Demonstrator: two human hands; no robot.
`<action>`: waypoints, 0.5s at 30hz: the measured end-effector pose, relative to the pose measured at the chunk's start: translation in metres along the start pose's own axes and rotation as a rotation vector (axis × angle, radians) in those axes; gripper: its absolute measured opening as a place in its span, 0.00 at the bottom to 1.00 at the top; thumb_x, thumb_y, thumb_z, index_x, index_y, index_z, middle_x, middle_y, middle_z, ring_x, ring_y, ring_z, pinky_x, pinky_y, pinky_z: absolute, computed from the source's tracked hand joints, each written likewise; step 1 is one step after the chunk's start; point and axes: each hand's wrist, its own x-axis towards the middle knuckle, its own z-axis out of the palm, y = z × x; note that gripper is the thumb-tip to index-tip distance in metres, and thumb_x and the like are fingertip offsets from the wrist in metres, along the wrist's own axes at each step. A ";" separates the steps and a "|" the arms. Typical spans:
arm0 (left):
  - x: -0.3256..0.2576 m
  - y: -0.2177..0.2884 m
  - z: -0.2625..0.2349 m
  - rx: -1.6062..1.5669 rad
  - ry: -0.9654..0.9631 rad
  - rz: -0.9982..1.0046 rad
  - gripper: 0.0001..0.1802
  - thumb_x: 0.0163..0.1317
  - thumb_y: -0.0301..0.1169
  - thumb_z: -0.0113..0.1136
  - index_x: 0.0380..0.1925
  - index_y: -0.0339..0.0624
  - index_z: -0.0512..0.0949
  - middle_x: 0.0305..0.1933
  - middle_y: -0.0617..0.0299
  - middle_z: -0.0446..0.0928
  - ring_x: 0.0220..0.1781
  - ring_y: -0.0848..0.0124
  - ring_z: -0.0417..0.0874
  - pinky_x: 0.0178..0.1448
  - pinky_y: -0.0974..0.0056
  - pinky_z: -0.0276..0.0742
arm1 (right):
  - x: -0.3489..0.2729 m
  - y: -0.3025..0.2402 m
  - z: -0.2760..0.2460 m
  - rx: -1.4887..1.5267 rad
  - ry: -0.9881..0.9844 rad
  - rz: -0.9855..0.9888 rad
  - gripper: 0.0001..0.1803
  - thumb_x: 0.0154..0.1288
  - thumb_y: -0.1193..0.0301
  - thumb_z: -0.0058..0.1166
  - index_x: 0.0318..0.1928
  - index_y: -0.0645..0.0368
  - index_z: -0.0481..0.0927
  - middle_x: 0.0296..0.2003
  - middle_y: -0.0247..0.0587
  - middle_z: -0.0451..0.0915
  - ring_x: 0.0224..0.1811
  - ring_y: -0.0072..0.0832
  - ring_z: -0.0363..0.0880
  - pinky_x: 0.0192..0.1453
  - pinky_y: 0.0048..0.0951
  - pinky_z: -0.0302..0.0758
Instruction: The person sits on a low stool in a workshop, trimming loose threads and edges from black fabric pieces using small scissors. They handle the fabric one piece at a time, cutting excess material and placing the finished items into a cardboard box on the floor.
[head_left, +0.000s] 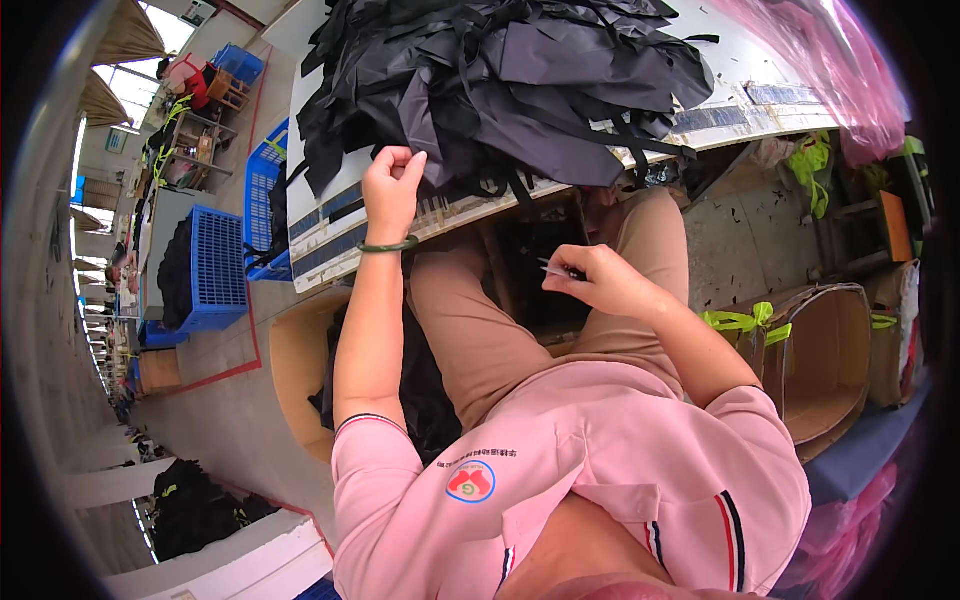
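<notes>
A large heap of black fabric pieces [510,80] with straps and strips lies on the white table in front of me. At its near left edge, my left hand [390,195], a dark green bangle on its wrist, is closed in a pinch on one black fabric piece [418,120]. My right hand [605,280] is over my lap, below the table edge. Its fingers are wrapped round small thread snips [554,269], whose pale metal tips stick out to the left. The fingers hide most of the snips.
The worn table edge [340,235] carries strips of tape. Blue plastic crates [217,270] with black material stand at the left. An open cardboard box [825,370] with yellow-green strips is at my right. Pink plastic film [830,60] hangs over the far right corner.
</notes>
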 end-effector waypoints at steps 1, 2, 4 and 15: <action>-0.014 0.011 0.009 -0.221 -0.048 -0.055 0.06 0.59 0.27 0.63 0.28 0.40 0.76 0.27 0.71 0.74 0.29 0.83 0.71 0.34 0.74 0.67 | -0.002 0.010 -0.002 0.056 0.073 -0.009 0.13 0.61 0.66 0.60 0.33 0.64 0.76 0.22 0.43 0.76 0.23 0.28 0.73 0.30 0.31 0.68; -0.031 0.022 0.015 -0.325 -0.068 -0.088 0.05 0.59 0.26 0.63 0.28 0.40 0.75 0.27 0.72 0.74 0.29 0.83 0.71 0.36 0.75 0.66 | -0.002 0.006 -0.008 0.113 0.096 0.136 0.12 0.63 0.65 0.58 0.34 0.64 0.77 0.21 0.38 0.76 0.25 0.21 0.74 0.30 0.28 0.69; -0.067 0.040 0.023 -0.483 -0.167 -0.167 0.05 0.59 0.24 0.62 0.28 0.41 0.75 0.28 0.72 0.74 0.30 0.83 0.71 0.37 0.75 0.67 | 0.004 0.010 -0.011 0.308 0.223 0.192 0.12 0.66 0.65 0.55 0.36 0.63 0.77 0.22 0.33 0.76 0.27 0.17 0.75 0.33 0.25 0.70; -0.192 0.011 0.061 -0.698 -0.573 -0.442 0.07 0.59 0.21 0.61 0.38 0.38 0.78 0.38 0.62 0.80 0.41 0.76 0.79 0.47 0.70 0.75 | 0.012 -0.019 0.010 0.345 0.051 -0.075 0.11 0.57 0.74 0.63 0.37 0.65 0.77 0.25 0.32 0.74 0.29 0.16 0.65 0.33 0.22 0.68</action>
